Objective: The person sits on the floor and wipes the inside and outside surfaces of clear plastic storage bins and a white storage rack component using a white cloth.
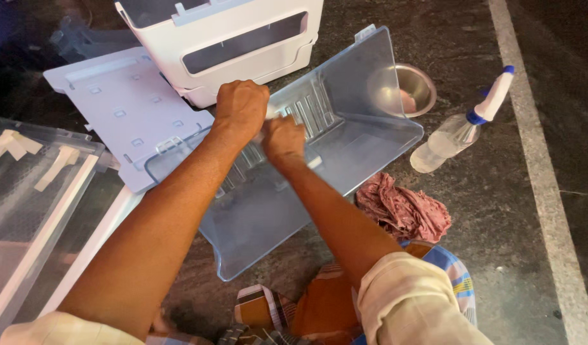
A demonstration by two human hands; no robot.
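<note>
A large clear plastic refrigerator drawer (364, 108) lies tilted on the dark stone floor in front of me. My left hand (241, 105) is closed on its upper rim. My right hand (283, 139) is inside the drawer, fingers curled on a small white object pressed against the ribbed bottom; what that object is I cannot tell. Both forearms reach forward from rolled pale sleeves.
A white plastic bin (236, 38) stands behind the drawer, with a pale flat shelf panel (121, 108) to its left. Glass shelves with white frames (32, 191) lie at far left. A steel bowl (417, 88), a spray bottle (463, 124) and a crumpled pink cloth (402, 207) sit to the right.
</note>
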